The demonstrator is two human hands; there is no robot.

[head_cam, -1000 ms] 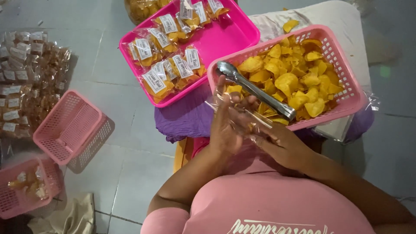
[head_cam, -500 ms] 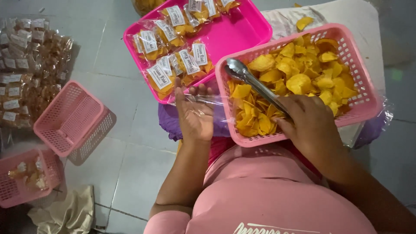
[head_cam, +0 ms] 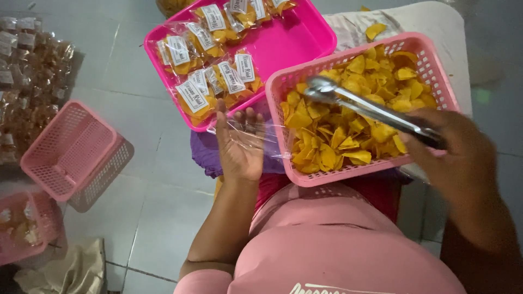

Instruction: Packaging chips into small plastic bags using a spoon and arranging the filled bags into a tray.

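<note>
Holding a clear plastic bag (head_cam: 248, 133) flat across the palm, the left hand (head_cam: 238, 147) has its fingers spread and slightly curled, w/ the film draped over them and trailing toward the pink basket (head_cam: 348, 171) just beside it. That bag looks feather-light, floppy and slick, so it would prob. crumple or slide if gripped mid-sheet; best taken at the mouth edge, pinched betw. thumb and fingers to keep it open. Hard to tell which edge is the opening, since the film is see-through and shows only as glare. The right hand (head_cam: 460, 155) is closed round the handle end of the metal tongs (head_cam: 365, 106), which reach over the basket w/ the scoop tips above the yellow chips (head_cam: 338, 141); the hand is motion-blurred, so exact finger placement is unclear. The tongs look stiff, smooth and a bit slippery, best held well back on the arms as here. The chips are thin, curled, golden-orange and heaped loose; they look brittle, so a light squeeze suits them. The basket sits in the person's lap area on a purple cloth (head_cam: 210, 158). Beyond it a bright pink tray (head_cam: 294, 41) holds sealed chip packets (head_cam: 207, 81) w/ white labels. On the tiled floor to the left lie two nested empty pink baskets (head_cam: 68, 149).
</note>
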